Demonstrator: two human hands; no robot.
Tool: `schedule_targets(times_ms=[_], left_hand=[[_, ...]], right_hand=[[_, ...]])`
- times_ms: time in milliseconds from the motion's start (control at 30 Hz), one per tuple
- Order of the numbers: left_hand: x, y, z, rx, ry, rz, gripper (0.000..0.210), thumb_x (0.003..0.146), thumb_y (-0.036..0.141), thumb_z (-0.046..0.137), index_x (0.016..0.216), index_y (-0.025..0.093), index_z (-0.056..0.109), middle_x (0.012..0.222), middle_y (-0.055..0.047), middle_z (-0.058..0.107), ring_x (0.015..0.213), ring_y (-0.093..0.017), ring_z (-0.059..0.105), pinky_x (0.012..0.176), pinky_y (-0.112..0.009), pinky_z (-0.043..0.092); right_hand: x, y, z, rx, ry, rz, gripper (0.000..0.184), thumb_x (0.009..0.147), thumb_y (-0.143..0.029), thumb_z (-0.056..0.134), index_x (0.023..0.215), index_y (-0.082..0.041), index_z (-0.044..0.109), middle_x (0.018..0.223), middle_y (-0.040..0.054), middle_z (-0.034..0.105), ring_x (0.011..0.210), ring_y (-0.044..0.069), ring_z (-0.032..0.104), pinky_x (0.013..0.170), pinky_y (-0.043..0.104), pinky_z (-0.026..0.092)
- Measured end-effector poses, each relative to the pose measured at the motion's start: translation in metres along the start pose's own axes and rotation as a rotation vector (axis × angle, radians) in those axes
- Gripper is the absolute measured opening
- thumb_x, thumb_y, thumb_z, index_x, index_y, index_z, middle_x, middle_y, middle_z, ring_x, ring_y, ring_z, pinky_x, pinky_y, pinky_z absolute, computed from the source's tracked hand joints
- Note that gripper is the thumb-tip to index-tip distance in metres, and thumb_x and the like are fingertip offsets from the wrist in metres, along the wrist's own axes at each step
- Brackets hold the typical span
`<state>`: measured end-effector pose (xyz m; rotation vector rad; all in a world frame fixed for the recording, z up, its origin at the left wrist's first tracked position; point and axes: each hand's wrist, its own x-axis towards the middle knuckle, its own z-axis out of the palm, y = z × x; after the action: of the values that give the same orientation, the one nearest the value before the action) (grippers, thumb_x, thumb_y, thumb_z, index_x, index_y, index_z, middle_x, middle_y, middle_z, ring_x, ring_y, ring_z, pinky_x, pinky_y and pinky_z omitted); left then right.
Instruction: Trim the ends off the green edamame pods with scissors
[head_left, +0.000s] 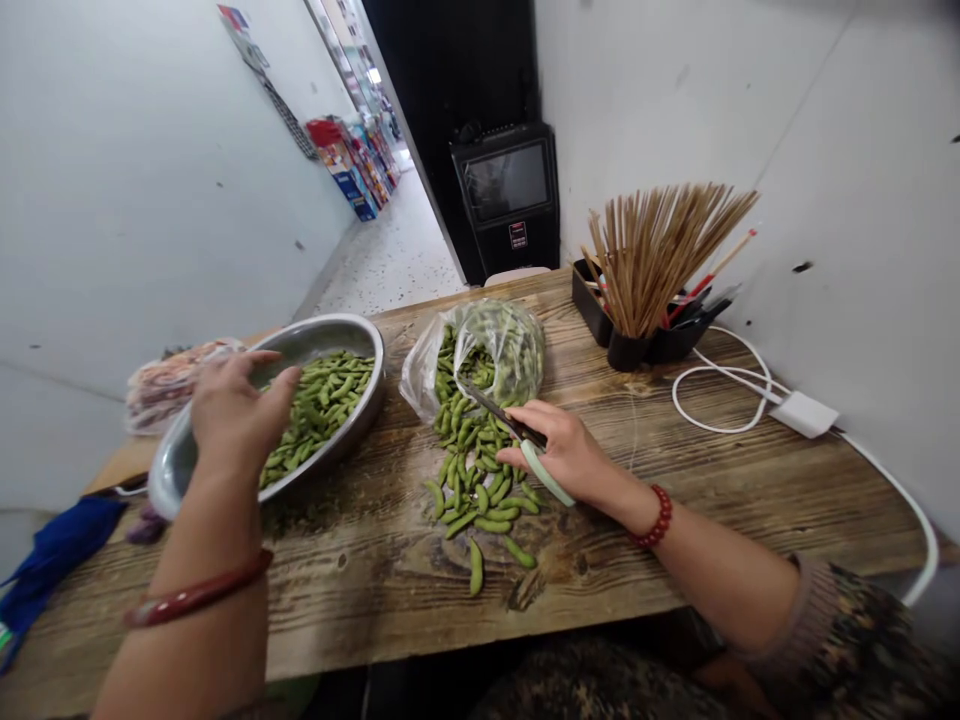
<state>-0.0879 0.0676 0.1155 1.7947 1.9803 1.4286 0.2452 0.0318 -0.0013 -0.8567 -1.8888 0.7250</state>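
Note:
My left hand [238, 405] hovers over the near left side of an oval metal basin [379, 365], its fingers apart and nothing held in them. Green edamame pods [330, 395] fill part of this basin. My right hand [559, 450] grips a pair of scissors [544, 470] with pale green handles, the dark blades pointing up and left. Below the blades lies a loose pile of edamame pods [480, 470] on the wooden table. The pile runs out of the mouth of a clear plastic bag [517, 345] with more pods inside.
A black organizer [630, 350] holding many thin wooden sticks and pens stands at the back right. Beside it a white cable with an adapter [804, 413] runs along the wall. On the left are a plastic bag of pale pinkish items [154, 390] and blue cloth [60, 550].

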Motion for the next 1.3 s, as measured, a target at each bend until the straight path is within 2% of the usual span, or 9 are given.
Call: schedule_targets(times_ms=[67, 133, 267, 433, 600, 833, 1000, 1133, 1300], left_hand=[[-0.013, 0.01, 0.012, 0.191, 0.007, 0.123, 0.016, 0.077, 0.029, 0.068, 0.088, 0.018, 0.065, 0.085, 0.003, 0.062, 0.08, -0.017, 0.055, 0.065, -0.027, 0.042], [-0.037, 0.021, 0.032, 0.219, -0.14, 0.191, 0.016, 0.082, 0.029, 0.061, 0.091, 0.017, 0.066, 0.088, -0.001, 0.065, 0.081, -0.018, 0.058, 0.073, -0.031, 0.044], [-0.082, 0.029, 0.076, 0.28, -0.452, 0.312, 0.017, 0.084, 0.029, 0.056, 0.081, 0.017, 0.067, 0.079, -0.005, 0.064, 0.079, -0.02, 0.059, 0.074, -0.032, 0.044], [-0.093, 0.012, 0.101, 0.612, -0.418, 0.228, 0.021, 0.084, 0.032, 0.054, 0.087, 0.017, 0.069, 0.081, -0.009, 0.062, 0.078, -0.024, 0.057, 0.071, -0.034, 0.041], [-0.086, -0.003, 0.113, 0.602, -0.493, 0.178, 0.022, 0.083, 0.033, 0.055, 0.09, 0.017, 0.069, 0.083, -0.01, 0.061, 0.079, -0.024, 0.057, 0.072, -0.034, 0.042], [-0.093, -0.015, 0.114, 0.128, -0.468, 0.075, 0.012, 0.076, 0.026, 0.06, 0.082, 0.018, 0.068, 0.08, -0.005, 0.063, 0.077, -0.02, 0.057, 0.074, -0.031, 0.044], [-0.094, 0.0, 0.106, -0.523, -0.436, -0.367, 0.022, 0.071, 0.029, 0.07, 0.087, 0.014, 0.068, 0.073, -0.002, 0.063, 0.062, -0.013, 0.053, 0.06, -0.023, 0.041], [-0.098, 0.013, 0.106, -0.957, -0.512, -0.58, 0.019, 0.073, 0.025, 0.072, 0.086, 0.013, 0.066, 0.081, -0.004, 0.065, 0.06, -0.008, 0.053, 0.056, -0.019, 0.041], [-0.105, 0.022, 0.114, -1.1, -0.661, -0.652, 0.014, 0.078, 0.021, 0.068, 0.088, 0.013, 0.064, 0.088, -0.007, 0.069, 0.065, -0.009, 0.058, 0.061, -0.019, 0.046]], right_hand=[[0.001, -0.001, -0.001, 0.006, 0.01, 0.01, 0.037, 0.077, -0.031, 0.073, 0.11, -0.016, 0.064, 0.089, 0.0053, 0.063, 0.079, 0.017, 0.06, 0.071, 0.029, 0.048], [0.001, -0.001, -0.001, 0.006, 0.01, 0.017, 0.036, 0.078, -0.03, 0.073, 0.109, -0.015, 0.064, 0.087, 0.005, 0.063, 0.078, 0.017, 0.06, 0.07, 0.028, 0.048], [0.001, 0.001, -0.001, 0.002, 0.006, 0.007, 0.038, 0.076, -0.031, 0.074, 0.109, -0.016, 0.065, 0.088, 0.0052, 0.063, 0.078, 0.017, 0.06, 0.071, 0.029, 0.049], [0.001, 0.002, 0.0, -0.007, 0.006, 0.016, 0.039, 0.075, -0.03, 0.075, 0.11, -0.016, 0.064, 0.09, 0.0056, 0.063, 0.08, 0.017, 0.061, 0.073, 0.029, 0.05], [0.001, 0.001, 0.001, -0.01, -0.016, 0.016, 0.039, 0.075, -0.029, 0.075, 0.11, -0.016, 0.064, 0.088, 0.0047, 0.062, 0.078, 0.017, 0.06, 0.071, 0.028, 0.048], [0.002, 0.0, -0.001, -0.02, -0.01, 0.022, 0.038, 0.075, -0.029, 0.076, 0.109, -0.016, 0.064, 0.086, 0.0042, 0.062, 0.076, 0.017, 0.059, 0.069, 0.027, 0.048], [0.002, 0.0, -0.001, -0.012, -0.017, 0.027, 0.036, 0.076, -0.029, 0.074, 0.108, -0.015, 0.064, 0.089, 0.0055, 0.063, 0.076, 0.016, 0.059, 0.069, 0.027, 0.049], [0.001, 0.0, 0.0, -0.002, -0.017, 0.021, 0.036, 0.077, -0.03, 0.073, 0.109, -0.014, 0.065, 0.088, 0.0058, 0.064, 0.077, 0.017, 0.06, 0.071, 0.028, 0.048], [0.001, 0.003, 0.002, 0.025, -0.023, 0.05, 0.039, 0.075, -0.029, 0.075, 0.11, -0.016, 0.065, 0.088, 0.0051, 0.064, 0.078, 0.017, 0.061, 0.071, 0.028, 0.048]])
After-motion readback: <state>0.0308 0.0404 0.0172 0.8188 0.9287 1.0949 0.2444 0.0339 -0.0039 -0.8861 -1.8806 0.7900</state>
